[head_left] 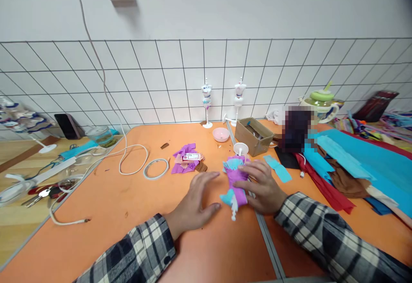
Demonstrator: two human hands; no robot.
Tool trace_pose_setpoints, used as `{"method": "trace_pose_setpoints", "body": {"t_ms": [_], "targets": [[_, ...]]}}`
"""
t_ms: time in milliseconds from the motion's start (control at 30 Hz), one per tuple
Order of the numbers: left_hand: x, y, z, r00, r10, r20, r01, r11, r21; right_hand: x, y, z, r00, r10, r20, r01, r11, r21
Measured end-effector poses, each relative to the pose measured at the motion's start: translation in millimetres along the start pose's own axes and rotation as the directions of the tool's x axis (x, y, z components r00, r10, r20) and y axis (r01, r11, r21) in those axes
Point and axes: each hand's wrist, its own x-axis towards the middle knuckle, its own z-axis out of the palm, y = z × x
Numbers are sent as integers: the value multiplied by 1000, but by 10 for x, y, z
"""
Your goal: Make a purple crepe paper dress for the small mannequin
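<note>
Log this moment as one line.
right hand: on wrapped mannequin | left hand: open, beside it | tape roll: on table | box: beyond mannequin

Purple + lt-blue wrap (pixel 238 183) on small wht dress form (pixel 234 214), orange tabletop (pixel 106 197).
Blk, grey + wht plaid sleeves (pixel 141 248); far: wht tile wall (pixel 167 79) w/ dk grid lines, wht standing dress form (pixel 206 92) w/ blue + purple flecks, pink round bowl (pixel 221 138), brn cardboard box (pixel 256 145); right: turq. flat sheet (pixel 380 162), red long strip (pixel 334 197); left: wht loose cable (pixel 104 77), pale-yellow wood-grain table (pixel 13 231).
</note>
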Motion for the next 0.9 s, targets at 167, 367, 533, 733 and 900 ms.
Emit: {"method": "trace_pose_setpoints", "body": {"t_ms": [167,367,533,733,900], "targets": [[429,318,-625,998,-64,3,64,988,-141,883,-66,-298,967,235,-97,-223,967,125],[838,879,-1157,991,-102,89,133,864,-485,1469,-139,-446,828,515,223,-541,629,558],[826,838,-1092,949,-309,64,307,856,-415,1454,-196,-293,796,507,331,-591,528,610],[853,672,-1112,899,-438,-32,374,801,-467,1415,-155,-240,791,518,324,-589,504,632],[862,673,-1168,863,-479,-162,338,785,-520,1393,-139,-244,766,523,375,-631,499,594]]}}
